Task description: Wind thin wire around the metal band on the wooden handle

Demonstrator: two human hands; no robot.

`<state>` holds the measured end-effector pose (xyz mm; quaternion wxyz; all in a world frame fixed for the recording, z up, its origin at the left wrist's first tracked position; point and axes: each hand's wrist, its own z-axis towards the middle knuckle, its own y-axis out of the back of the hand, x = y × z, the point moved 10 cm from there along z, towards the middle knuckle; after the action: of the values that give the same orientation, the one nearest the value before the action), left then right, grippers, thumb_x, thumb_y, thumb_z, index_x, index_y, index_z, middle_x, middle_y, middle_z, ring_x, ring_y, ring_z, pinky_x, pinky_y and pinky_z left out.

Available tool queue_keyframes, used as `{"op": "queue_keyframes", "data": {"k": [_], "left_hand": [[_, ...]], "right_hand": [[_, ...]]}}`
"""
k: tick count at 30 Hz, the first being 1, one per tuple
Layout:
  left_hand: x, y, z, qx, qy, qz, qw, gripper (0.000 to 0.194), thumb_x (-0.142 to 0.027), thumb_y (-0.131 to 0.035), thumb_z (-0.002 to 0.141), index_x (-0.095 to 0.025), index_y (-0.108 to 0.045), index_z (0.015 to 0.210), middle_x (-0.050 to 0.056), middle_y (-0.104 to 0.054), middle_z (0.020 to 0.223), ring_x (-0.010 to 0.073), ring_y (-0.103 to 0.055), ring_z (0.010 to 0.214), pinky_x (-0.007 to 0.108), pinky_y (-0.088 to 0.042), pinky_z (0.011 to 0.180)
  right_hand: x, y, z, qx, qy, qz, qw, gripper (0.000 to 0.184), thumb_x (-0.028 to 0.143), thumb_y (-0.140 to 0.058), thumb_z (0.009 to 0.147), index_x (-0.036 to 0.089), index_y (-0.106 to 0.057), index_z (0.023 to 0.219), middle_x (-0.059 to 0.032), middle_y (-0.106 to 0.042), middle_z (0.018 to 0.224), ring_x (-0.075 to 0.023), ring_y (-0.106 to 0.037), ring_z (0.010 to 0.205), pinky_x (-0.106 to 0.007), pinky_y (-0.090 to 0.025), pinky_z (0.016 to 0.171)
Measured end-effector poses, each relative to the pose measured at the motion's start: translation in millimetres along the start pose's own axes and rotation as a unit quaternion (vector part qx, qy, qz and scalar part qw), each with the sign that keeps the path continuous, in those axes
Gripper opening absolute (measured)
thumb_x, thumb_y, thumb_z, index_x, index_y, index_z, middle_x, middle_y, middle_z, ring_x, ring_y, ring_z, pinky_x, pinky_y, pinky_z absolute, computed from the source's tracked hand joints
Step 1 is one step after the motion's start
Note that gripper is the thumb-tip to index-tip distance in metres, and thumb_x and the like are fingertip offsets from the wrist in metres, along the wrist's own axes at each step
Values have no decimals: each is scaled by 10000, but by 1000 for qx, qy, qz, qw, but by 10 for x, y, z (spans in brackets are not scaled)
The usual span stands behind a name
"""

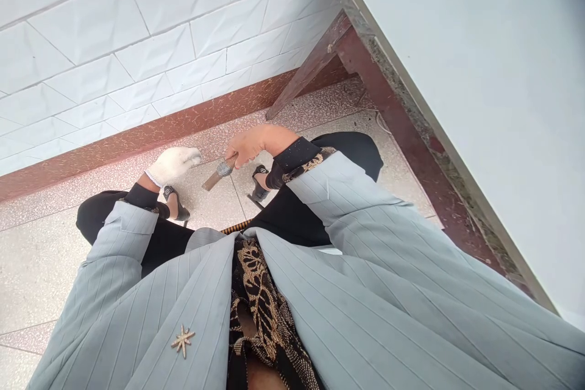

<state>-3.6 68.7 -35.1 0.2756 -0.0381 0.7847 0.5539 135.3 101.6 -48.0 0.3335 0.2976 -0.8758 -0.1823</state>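
Note:
My left hand [172,164] wears a white knitted glove and is held over the floor at the left. Its fingers are curled and pressed together; if anything is between them, it is too small to make out. My bare right hand [256,145] is closed around a short, flat brownish stick [219,175] wrapped with grey wire or cord near my fingers. The stick slants down and left, its free end pointing below my gloved hand. A gap separates the two hands. The part of the stick inside my right hand is hidden.
A white-tiled wall [164,61] with a reddish-brown skirting [192,117] stands in front. To the right is a large pale tabletop [493,85] on a dark red wooden frame [393,116]. My knees are spread above a speckled floor [46,256].

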Motion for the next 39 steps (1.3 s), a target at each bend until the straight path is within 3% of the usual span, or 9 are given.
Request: {"op": "queue_keyframes", "data": {"k": [3, 7, 11, 20, 26, 30, 35, 37, 39], "left_hand": [[2, 62, 0, -36, -2, -86, 996, 319, -442, -491, 1009, -208, -699, 951, 45, -741, 912, 220, -684, 880, 344, -508, 823], [37, 187, -27, -109, 22, -203, 973, 337, -438, -490, 1017, -174, -695, 971, 69, -752, 970, 196, -679, 890, 339, -540, 875], [-6, 178, -15, -92, 19, -183, 979, 320, -426, -495, 1000, -176, -684, 937, 42, -726, 906, 184, -652, 855, 345, -530, 893], [-69, 35, -10, -30, 3, -146, 989, 297, -424, -490, 1000, -211, -654, 873, 9, -681, 796, 185, -643, 790, 318, -512, 805], [-178, 67, -38, -13, -16, -123, 992, 324, -412, -480, 1031, -204, -644, 844, 9, -678, 775, 162, -612, 729, 301, -463, 731], [-182, 42, -14, -1, -22, -95, 995, 308, -388, -483, 1020, -200, -677, 873, 14, -694, 790, 172, -634, 746, 311, -465, 745], [-180, -85, -9, 30, -39, -136, 989, 283, -420, -542, 995, -199, -697, 909, 19, -713, 807, 183, -672, 775, 312, -508, 776], [-171, -52, -17, 8, -32, -200, 979, 298, -445, -562, 995, -187, -707, 960, 33, -718, 837, 180, -666, 778, 313, -521, 769], [-120, 64, -30, -54, -7, -268, 962, 317, -459, -559, 1005, -175, -694, 966, 26, -661, 774, 156, -595, 695, 304, -500, 699]], "right_hand": [[164, -17, -115, 36, 119, 133, 983, 312, 292, -785, 953, 131, -822, 1217, 8, -647, 745, -117, -532, 643, -248, -403, 672], [98, 556, -359, -199, 220, 315, 901, 425, 384, -788, 983, 139, -761, 1329, 26, -603, 733, -101, -479, 618, -224, -397, 628], [-204, 794, -463, -348, 179, 415, 822, 325, 341, -754, 1017, 135, -739, 1267, 32, -535, 691, -90, -413, 563, -213, -365, 548], [-354, 712, -328, -343, -52, 174, 922, 264, 217, -705, 956, 138, -813, 1184, -14, -603, 765, -148, -546, 732, -279, -377, 705], [-288, 626, -240, -278, -95, 59, 954, 362, 275, -695, 969, 182, -831, 1291, -75, -749, 1009, -216, -648, 913, -312, -407, 775], [-176, 443, -96, -199, -71, 7, 977, 248, 227, -724, 967, 172, -853, 1171, -69, -736, 931, -196, -622, 821, -302, -397, 744], [70, -39, -44, 32, 52, 101, 993, 193, 176, -742, 968, 137, -837, 1131, 16, -633, 735, -113, -511, 635, -257, -392, 707], [193, 25, -135, 25, 135, 178, 974, 301, 212, -768, 969, 112, -807, 1251, 34, -612, 733, -91, -477, 617, -242, -383, 690], [239, 299, -263, -77, 208, 260, 940, 417, 289, -777, 988, 104, -754, 1361, 46, -582, 728, -84, -446, 608, -226, -379, 663]]}}
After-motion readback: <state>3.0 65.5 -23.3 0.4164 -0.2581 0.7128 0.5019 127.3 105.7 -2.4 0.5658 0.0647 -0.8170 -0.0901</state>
